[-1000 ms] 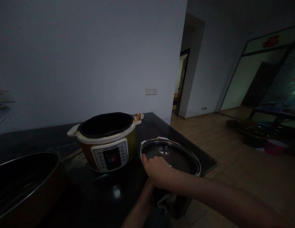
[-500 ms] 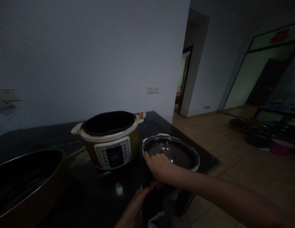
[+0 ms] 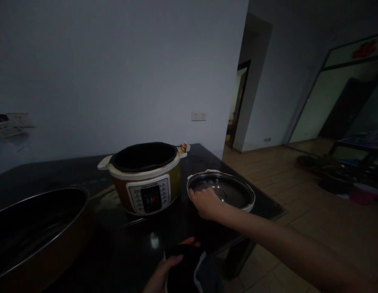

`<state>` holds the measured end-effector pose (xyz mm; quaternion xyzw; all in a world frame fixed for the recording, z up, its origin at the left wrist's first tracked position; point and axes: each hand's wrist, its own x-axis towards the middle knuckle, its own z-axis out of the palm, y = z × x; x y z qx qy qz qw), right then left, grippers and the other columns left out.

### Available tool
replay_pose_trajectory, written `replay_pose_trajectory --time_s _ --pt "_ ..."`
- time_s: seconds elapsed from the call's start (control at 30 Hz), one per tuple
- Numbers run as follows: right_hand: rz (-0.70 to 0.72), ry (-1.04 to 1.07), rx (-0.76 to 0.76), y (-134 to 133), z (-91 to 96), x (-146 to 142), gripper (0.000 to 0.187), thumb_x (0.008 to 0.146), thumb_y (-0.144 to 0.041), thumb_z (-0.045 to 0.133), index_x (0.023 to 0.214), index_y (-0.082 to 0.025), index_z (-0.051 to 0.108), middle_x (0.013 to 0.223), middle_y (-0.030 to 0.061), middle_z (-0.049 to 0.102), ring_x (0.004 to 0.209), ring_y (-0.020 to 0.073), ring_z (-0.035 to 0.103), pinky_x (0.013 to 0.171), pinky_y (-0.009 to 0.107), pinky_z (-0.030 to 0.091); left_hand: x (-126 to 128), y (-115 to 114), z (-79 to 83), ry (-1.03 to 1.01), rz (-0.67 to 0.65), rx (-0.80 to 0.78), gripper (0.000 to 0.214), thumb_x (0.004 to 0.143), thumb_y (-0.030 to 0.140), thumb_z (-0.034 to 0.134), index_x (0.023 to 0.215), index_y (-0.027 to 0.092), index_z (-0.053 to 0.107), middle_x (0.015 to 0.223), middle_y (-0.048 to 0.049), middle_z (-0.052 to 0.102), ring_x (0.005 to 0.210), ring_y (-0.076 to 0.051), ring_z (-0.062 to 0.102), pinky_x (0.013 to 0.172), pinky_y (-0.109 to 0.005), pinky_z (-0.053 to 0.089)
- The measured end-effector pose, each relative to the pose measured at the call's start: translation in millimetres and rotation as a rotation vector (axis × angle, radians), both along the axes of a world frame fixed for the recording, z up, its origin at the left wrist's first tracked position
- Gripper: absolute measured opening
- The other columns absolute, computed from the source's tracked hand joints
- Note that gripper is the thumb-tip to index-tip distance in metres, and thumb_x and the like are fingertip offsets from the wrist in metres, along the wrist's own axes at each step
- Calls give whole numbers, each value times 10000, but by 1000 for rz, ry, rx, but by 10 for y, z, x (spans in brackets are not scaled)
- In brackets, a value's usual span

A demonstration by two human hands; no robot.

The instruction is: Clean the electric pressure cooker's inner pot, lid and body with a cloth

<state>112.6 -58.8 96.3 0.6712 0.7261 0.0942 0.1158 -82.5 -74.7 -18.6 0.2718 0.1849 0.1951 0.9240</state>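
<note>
My right hand point(image 3: 205, 202) has its fingers curled over the near left rim of the cooker lid point(image 3: 237, 193), a round lid with a pale edge lying underside up. At the bottom, my left hand point(image 3: 163, 268) grips a dark object point(image 3: 184, 266) with its thumb on one side and fingertips on the far side; its kind is too dark to make out. Grey material with a pale edge shows beside it. Left of the lid stands an electric pressure cooker point(image 3: 149, 191), uncovered, with a dark interior and a front control panel.
A large pan point(image 3: 82, 203) with a thin bright rim stands at the left on the black table point(image 3: 140, 244). Behind is a wall with a socket point(image 3: 198, 116). Tiled floor point(image 3: 268, 175) and a pink basin point(image 3: 362, 193) lie to the right.
My left hand and the dark object have moved down, away from the lid. The lid has shifted slightly up in view, with my right hand still at its rim. The view has turned slightly left.
</note>
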Motion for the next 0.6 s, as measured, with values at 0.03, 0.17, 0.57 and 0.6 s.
replay_pose_trajectory --time_s 0.03,0.17,0.57,0.6 --pt "7 -4 -1 9 -4 4 632 751 -135 610 1342 0 433 950 214 719 880 317 705 700 381 541 -20 -11 -11 22 20 -33 416 745 211 678 1156 153 695 1249 -131 657 1271 -321 515 1124 -409 267" --pt "21 -20 3 49 -23 44 623 781 -142 591 1364 -15 413 968 220 714 882 310 704 698 377 535 -75 -78 -1 136 164 -152 522 779 180 655 1297 188 592 1224 -102 676 1194 -319 584 1071 -435 356" --pt "25 -25 68 40 -51 155 744 769 -191 709 1411 -56 358 1054 208 686 865 297 702 675 372 548 -130 -138 55 178 220 -249 715 760 127 669 1431 171 427 1187 -126 693 1093 -332 647 1026 -445 420" --pt "25 -19 69 41 -52 150 794 740 -244 754 1406 -54 365 1055 207 685 863 304 701 671 377 550 -137 -145 83 173 227 -242 716 766 127 660 1437 181 418 1204 -123 684 1105 -329 640 1037 -445 409"
